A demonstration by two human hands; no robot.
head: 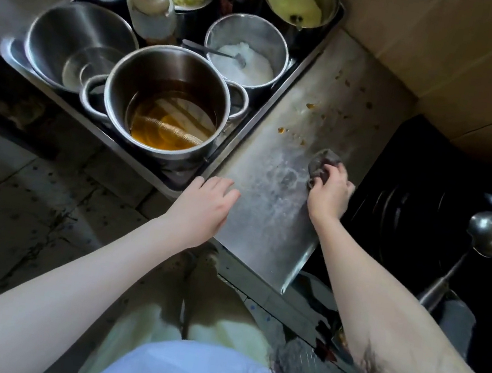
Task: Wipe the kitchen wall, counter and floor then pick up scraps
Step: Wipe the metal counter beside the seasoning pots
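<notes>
A steel counter (270, 209) runs away from me, wet and streaked near its front. Small orange and brown food scraps (310, 105) lie scattered on its far half. My right hand (330, 193) presses a grey scouring pad (322, 163) on the counter's right edge, fingers closed on it. My left hand (206, 206) rests flat with fingers apart on the counter's left front edge and holds nothing. The brown wall (454, 42) rises behind the counter. The tiled floor (25, 209) below is dirty.
A steel tray (288, 73) to the left holds a pot of oil (169, 109), an empty bowl (68, 39), a pot of white grains (246, 54), squeeze bottles and other containers. To the right a black wok (427, 215) holds a ladle (485, 234).
</notes>
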